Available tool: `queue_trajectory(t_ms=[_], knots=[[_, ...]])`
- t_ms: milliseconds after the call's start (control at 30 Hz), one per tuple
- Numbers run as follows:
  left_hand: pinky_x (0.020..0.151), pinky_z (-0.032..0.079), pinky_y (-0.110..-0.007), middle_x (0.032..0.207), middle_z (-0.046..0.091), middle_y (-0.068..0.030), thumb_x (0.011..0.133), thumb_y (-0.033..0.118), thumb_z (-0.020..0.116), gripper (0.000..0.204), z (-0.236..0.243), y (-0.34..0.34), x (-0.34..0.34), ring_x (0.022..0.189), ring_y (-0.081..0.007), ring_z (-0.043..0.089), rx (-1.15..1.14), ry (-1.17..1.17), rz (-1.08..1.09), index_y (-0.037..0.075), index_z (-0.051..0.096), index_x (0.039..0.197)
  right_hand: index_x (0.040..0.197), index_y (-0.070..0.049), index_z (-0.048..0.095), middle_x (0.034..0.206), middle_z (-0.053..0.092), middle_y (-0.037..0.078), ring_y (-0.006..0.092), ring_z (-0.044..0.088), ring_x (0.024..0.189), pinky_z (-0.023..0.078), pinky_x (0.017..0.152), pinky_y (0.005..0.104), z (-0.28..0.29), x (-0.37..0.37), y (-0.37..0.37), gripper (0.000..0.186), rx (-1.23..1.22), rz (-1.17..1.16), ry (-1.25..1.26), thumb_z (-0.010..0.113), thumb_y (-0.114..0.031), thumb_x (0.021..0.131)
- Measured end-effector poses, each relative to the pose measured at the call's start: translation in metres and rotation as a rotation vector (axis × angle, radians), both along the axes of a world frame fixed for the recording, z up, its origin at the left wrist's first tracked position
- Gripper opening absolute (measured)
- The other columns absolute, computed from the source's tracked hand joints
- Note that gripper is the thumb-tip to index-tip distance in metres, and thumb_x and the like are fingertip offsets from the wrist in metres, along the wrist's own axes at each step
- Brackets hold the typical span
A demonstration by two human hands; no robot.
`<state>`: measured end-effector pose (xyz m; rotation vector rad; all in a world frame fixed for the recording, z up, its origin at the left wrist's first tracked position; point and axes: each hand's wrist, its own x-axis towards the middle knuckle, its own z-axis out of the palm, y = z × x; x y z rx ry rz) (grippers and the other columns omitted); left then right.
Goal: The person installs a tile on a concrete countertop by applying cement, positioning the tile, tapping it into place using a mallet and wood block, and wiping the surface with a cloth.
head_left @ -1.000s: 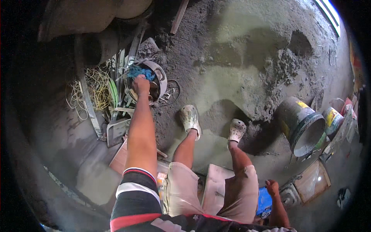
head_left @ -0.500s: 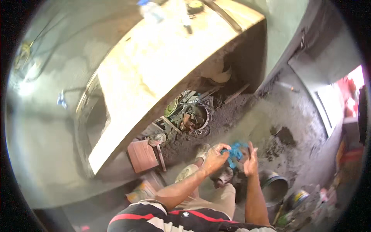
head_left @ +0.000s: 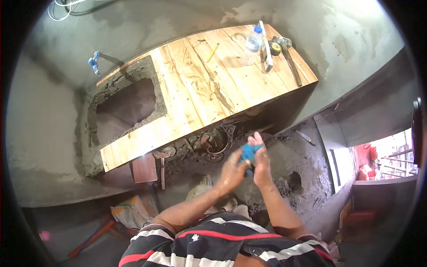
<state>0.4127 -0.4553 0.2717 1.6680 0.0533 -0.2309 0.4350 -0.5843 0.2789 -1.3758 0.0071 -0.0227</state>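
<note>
I see the left hand [head_left: 233, 171] curled around a crumpled, bright-blue, fabric-like wad [head_left: 251, 152], pressing it against the outstretched right hand [head_left: 263, 165], short of the pale wood-grain bench's [head_left: 187, 95] front edge. I'd expect it light, soft; I'd grip its bunched middle.

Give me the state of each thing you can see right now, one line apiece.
Blue cloth: bunched up between both hands
Left hand: closed on the cloth
Right hand: fingers extended, against the cloth
Bottle: upright, blue cap on
Hammer: lying on the countertop
Yellow stick: lying flat
Countertop opening: uncovered, edge rough and grey
Bucket: open-topped, contents unclear
</note>
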Motion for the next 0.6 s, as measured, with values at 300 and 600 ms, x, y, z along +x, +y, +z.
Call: queue_trajectory(t_ms=[300, 600], knots=[[0.067, 0.059, -0.034, 0.115, 0.069, -0.0113, 0.093, 0.009, 0.064, 0.047, 0.074, 0.194, 0.044, 0.092, -0.0212, 0.070, -0.700, 0.039, 0.515, 0.007, 0.052, 0.138, 0.125, -0.004, 0.067, 0.128, 0.066, 0.017, 0.0381, 0.064, 0.111, 0.053, 0.096, 0.0474, 0.027, 0.200, 0.095, 0.034, -1.023, 0.179, -0.944, 0.069, -0.010, 0.092], [0.067, 0.057, -0.033, 0.123, 0.067, -0.0136, 0.092, 0.014, 0.065, 0.051, 0.061, 0.209, -0.018, 0.093, -0.0233, 0.070, -0.560, 0.014, 0.803, 0.002, 0.051, 0.139, 0.123, -0.012, 0.069, 0.123, 0.069, 0.012, 0.0328, 0.060, 0.122, 0.045, 0.107, 0.0482, -0.049, 0.422, 0.140, 0.029, -1.298, 0.249, -1.011, 0.057, -0.019, 0.097]])
